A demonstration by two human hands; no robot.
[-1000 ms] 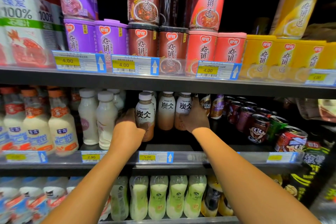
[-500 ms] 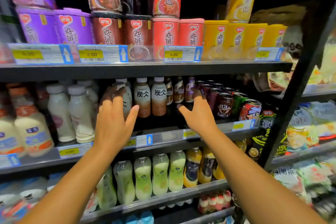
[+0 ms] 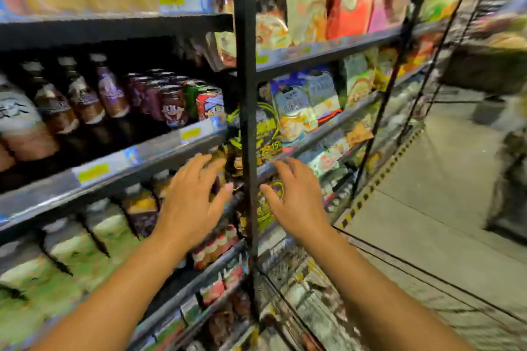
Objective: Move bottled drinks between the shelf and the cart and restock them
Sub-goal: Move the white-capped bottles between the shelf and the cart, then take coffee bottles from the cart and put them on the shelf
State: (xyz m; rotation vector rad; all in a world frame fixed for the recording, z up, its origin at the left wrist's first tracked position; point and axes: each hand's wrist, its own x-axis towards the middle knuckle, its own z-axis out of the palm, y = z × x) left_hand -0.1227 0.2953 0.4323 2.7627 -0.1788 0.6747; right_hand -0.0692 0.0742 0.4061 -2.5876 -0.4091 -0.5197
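Left hand [image 3: 191, 202]: held out in front of the shelf [image 3: 114, 162], fingers spread and relaxed, holding nothing.
Right hand [image 3: 296, 202]: held out just right of the black upright post [image 3: 247, 94], fingers loose and apart, holding nothing.
Bottled drinks [image 3: 82, 100]: dark brown bottles with pale caps stand in a row on the middle shelf, up and left of both hands; neither hand touches them.
Cans [image 3: 174, 105]: cartoon-faced cans stand right of the bottles, at the shelf end by the post.
Pale green bottles [image 3: 111, 225]: on the shelf below, blurred.
Snack bags [image 3: 296, 111]: on the racks right of the post.
Floor [image 3: 445, 179]: grey, far right.
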